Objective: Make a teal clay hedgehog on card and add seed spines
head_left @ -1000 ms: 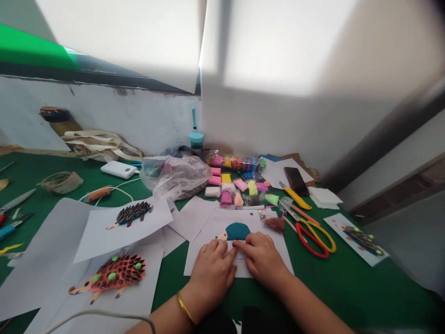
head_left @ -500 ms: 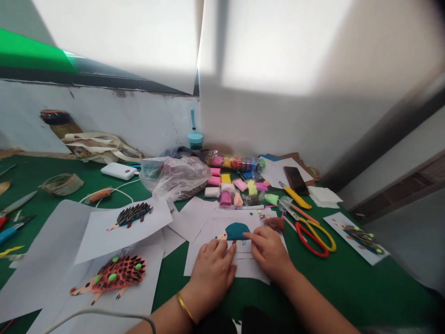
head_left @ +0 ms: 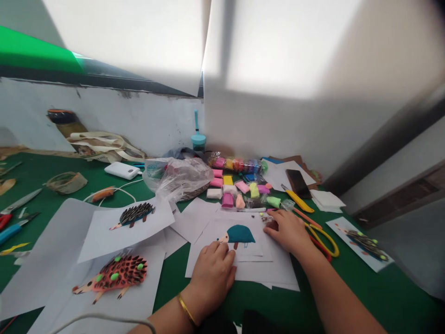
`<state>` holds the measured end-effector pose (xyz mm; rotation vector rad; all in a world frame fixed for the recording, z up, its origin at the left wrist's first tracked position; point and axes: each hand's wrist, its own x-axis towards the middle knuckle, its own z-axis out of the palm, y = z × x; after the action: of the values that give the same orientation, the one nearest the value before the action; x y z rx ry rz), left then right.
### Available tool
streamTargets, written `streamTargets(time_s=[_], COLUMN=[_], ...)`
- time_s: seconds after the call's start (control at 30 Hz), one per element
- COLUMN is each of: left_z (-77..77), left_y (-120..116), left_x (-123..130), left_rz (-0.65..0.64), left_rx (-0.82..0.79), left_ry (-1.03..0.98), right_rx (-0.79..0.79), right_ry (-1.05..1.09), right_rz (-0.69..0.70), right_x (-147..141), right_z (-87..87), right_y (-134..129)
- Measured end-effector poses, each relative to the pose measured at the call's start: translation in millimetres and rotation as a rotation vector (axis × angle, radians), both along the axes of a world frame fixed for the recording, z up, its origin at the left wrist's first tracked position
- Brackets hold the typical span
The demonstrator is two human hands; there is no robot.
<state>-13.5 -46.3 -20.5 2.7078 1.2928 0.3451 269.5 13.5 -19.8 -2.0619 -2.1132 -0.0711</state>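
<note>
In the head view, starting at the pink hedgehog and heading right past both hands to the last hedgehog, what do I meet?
Pink hedgehog, left hand, teal hedgehog, right hand, yellow scissor handle, far-right hedgehog.

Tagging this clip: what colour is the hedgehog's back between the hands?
The back is teal, in the head view.

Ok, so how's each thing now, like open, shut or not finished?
Left hand, resting on white paper
Right hand, at the brown clay; grip unclear
Blue hedgehog, without spikes, one leg brown, another only outlined
Pink hedgehog, covered in dark spikes, with green balls
Phone, lying flat, dark
White charger, cable plugged in
Plastic bag, crumpled
Scissors, blades hidden; open or shut unclear
</note>
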Motion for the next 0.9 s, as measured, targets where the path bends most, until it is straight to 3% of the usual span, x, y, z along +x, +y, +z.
streamTargets(time_s=[0.4,0.53,0.7,0.9], left_z=[4.6,12.3,31.1,37.2], left_y=[-0.7,-2.7,4.6,23.8], left_x=[0.1,1.3,11.0,23.2], left_rz=[0.010,0.005,0.053,0.099], left_rx=[-0.002,-0.047,-0.246,-0.303], left_ry=[-0.046,-0.222,-0.534,-0.646], right_rx=[0.103,0.209,0.275,0.264], right_ry=[0.167,0.288,0.435,0.474], right_rz=[0.034,0.196,0.437,0.530], right_x=[10.2,2.3,-30.5,-60.7], right_z=[-16.1,-9.9,6.0,10.7], right_y=[-13.6,-21.5,-44.0,-59.6])
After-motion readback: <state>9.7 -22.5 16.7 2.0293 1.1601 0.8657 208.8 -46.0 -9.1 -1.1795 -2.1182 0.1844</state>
